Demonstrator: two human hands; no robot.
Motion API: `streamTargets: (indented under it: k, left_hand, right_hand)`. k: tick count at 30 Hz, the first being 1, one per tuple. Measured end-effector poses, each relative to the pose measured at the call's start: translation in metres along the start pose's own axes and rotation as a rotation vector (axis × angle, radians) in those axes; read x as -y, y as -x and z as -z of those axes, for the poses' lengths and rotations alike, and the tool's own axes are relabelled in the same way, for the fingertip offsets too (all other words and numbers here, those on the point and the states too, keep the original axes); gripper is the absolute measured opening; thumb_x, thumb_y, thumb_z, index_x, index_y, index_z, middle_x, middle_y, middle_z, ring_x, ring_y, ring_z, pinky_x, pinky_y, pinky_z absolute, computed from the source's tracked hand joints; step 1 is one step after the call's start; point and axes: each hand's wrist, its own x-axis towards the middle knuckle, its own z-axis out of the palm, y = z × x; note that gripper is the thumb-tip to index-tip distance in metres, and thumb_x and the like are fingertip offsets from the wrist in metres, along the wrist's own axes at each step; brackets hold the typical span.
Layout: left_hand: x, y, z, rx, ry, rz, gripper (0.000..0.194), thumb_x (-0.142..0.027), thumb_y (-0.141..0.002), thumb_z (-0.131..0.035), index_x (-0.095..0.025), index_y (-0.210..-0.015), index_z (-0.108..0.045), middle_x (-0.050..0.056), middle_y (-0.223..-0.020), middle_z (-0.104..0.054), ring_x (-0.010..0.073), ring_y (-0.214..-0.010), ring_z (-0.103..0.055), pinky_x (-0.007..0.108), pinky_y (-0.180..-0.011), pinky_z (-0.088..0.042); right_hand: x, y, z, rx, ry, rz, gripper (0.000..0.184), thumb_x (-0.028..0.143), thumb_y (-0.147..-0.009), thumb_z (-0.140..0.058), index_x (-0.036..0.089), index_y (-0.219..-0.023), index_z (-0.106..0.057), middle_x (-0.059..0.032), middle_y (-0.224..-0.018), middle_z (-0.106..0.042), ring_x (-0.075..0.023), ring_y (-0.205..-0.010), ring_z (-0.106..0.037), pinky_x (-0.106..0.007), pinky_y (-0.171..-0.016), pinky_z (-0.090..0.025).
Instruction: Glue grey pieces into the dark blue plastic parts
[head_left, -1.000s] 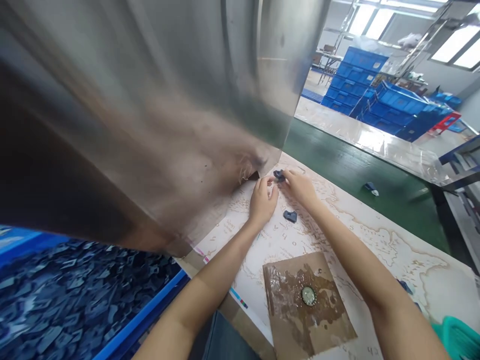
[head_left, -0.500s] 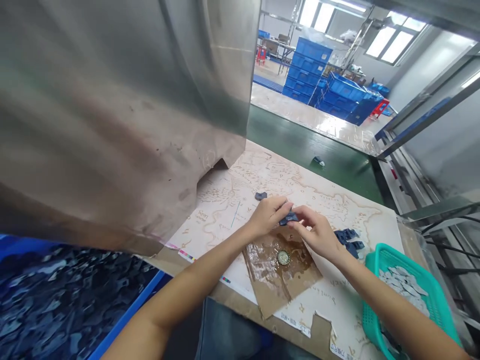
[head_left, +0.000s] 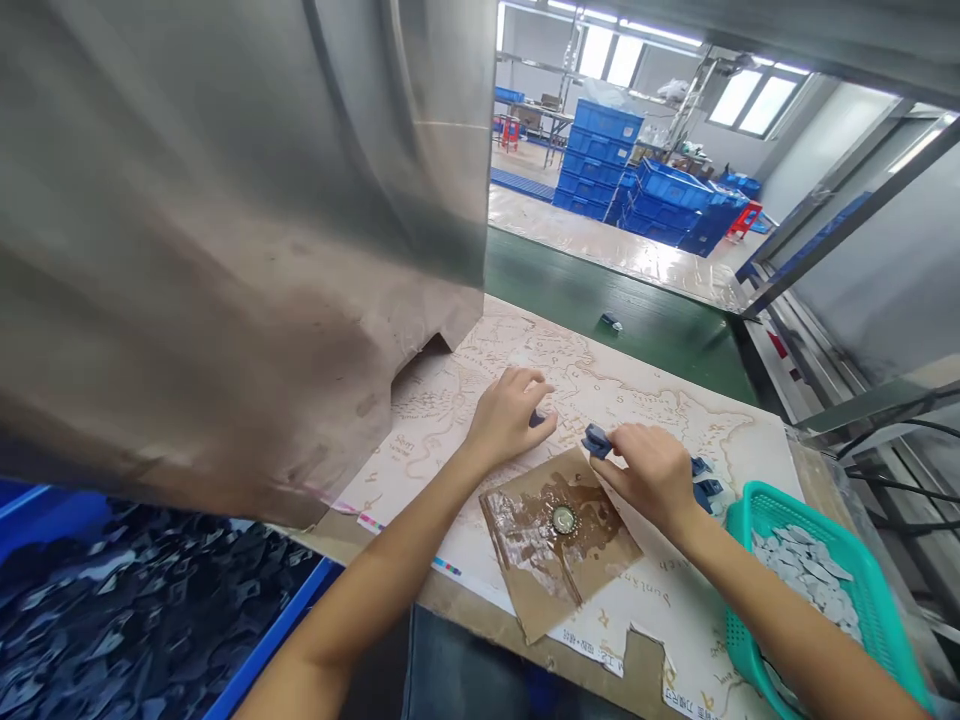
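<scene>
My right hand (head_left: 649, 475) pinches a dark blue piece (head_left: 596, 441) between its fingers (head_left: 616, 434) above the brown card (head_left: 592, 590); my left hand (head_left: 510, 418) curls over a second piece (head_left: 537, 419), though I cannot tell if it grips. More blue pieces (head_left: 707, 487) lie on the desk (head_left: 450, 420) beside the teal basket (head_left: 757, 502) of pale pieces (head_left: 802, 570), while the blue bin (head_left: 270, 640) at lower left is heaped with dark pieces (head_left: 150, 600) beneath the steel cover (head_left: 225, 250).

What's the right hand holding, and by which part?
The right hand pinches a small dark blue moulded piece by its right edge, between the fingertips.

Stacked blue plastic crates (head_left: 598, 160)
</scene>
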Motion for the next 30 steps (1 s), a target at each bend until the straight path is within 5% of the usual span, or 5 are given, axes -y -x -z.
streamTargets:
  k: [4, 11, 17, 22, 30]
  left_hand:
    - [-0.023, 0.013, -0.02, 0.286, 0.656, 0.254, 0.049, -0.052, -0.087, -0.034, -0.015, -0.067, -0.061, 0.006, -0.07, -0.065, 0.0191, -0.072, -0.062, 0.029, -0.061, -0.051]
    - [-0.039, 0.025, -0.032, 0.571, 1.184, 0.623, 0.038, -0.05, -0.067, -0.071, -0.013, -0.074, -0.062, 0.004, -0.067, -0.067, 0.0127, -0.057, -0.063, 0.02, -0.05, -0.051]
    - [-0.037, 0.013, -0.021, 0.33, 1.128, 0.777, 0.023, -0.035, -0.075, -0.062, -0.012, -0.074, -0.061, 0.0, -0.06, -0.063, 0.0077, -0.045, -0.055, 0.017, -0.045, -0.049]
    - [-0.031, 0.005, -0.023, 0.183, 1.009, 0.838, 0.027, -0.036, -0.078, -0.053, -0.01, -0.074, -0.061, -0.003, -0.051, -0.056, 0.0066, -0.04, -0.049, 0.018, -0.05, -0.049]
    - [-0.028, 0.011, -0.033, 0.276, 1.005, 0.783, 0.028, -0.041, -0.073, -0.054, -0.013, -0.071, -0.06, -0.003, -0.054, -0.056, 0.0084, -0.044, -0.05, 0.021, -0.05, -0.049]
  right_hand:
    - [0.006, 0.002, 0.011, -0.077, 0.221, 0.13, 0.035, 0.019, -0.091, -0.046, 0.021, -0.057, -0.05, -0.0004, -0.047, -0.05, -0.0144, -0.046, -0.042, -0.031, -0.049, -0.027]
    - [0.007, 0.042, 0.03, 0.099, 0.091, 0.098, 0.027, 0.03, -0.097, -0.039, 0.019, -0.1, -0.063, -0.0022, -0.081, -0.071, -0.0132, -0.069, -0.061, -0.026, -0.058, -0.043]
    - [-0.061, 0.117, 0.085, 0.532, 0.305, -0.558, 0.023, 0.025, -0.091, -0.042, 0.018, -0.091, -0.064, -0.0082, -0.084, -0.069, -0.0198, -0.079, -0.063, -0.03, -0.064, -0.045]
    - [-0.087, 0.159, 0.101, 0.709, 0.368, -0.699, 0.019, 0.018, -0.081, -0.05, 0.02, -0.063, -0.056, -0.0069, -0.07, -0.065, -0.0207, -0.071, -0.06, -0.028, -0.052, -0.036]
    - [-0.079, 0.17, 0.099, 0.844, 0.365, -0.906, 0.012, 0.019, -0.083, -0.048, 0.019, -0.085, -0.06, -0.0089, -0.092, -0.067, -0.0236, -0.085, -0.062, -0.028, -0.057, -0.039]
